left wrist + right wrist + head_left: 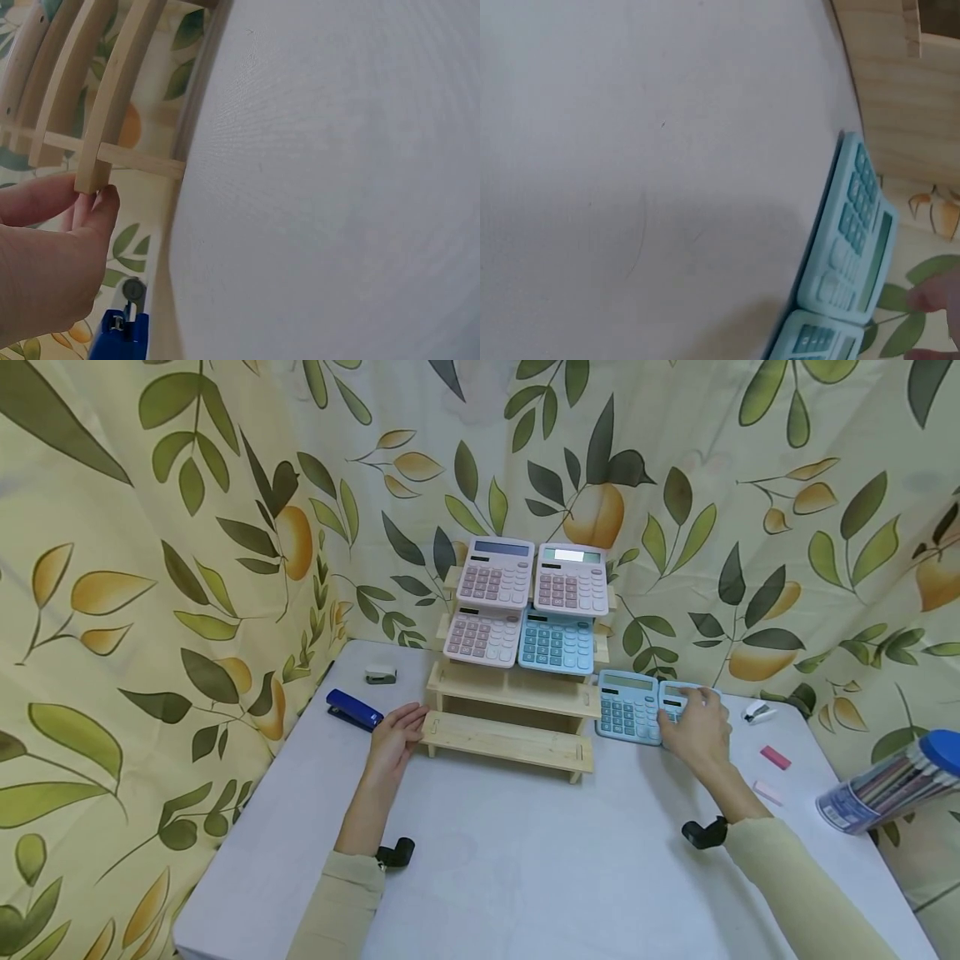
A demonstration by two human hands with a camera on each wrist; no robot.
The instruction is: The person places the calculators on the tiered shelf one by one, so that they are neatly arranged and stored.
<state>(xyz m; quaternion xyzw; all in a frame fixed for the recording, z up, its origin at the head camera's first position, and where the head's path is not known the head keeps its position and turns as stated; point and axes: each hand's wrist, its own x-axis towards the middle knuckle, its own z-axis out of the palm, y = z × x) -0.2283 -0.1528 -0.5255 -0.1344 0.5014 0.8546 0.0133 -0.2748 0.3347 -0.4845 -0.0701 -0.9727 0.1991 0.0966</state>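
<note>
A tiered wooden rack (504, 742) stands mid-table, bearing two pink-keyed white calculators (495, 574) on top, and one pink-keyed (482, 636) and one blue calculator (557, 642) on the tier below. My left hand (395, 735) pinches the left end of its lowest board (95, 169) between thumb and fingers. To the rack's right, two more blue calculators (628, 707) (850, 240) lie side by side on the table. Over the right-hand one (670, 700) is my right hand (697, 727), its fingers spread; in the right wrist view the fingertips (930, 294) appear slightly apart from it.
Left of the rack lie a blue stapler (354, 710) and a small green-and-white stapler (381, 676). On the right are a small white item (759, 712), a red eraser (776, 757), a pink eraser (767, 792) and a blue-lidded tub of pens (855, 802). A patterned curtain borders the table.
</note>
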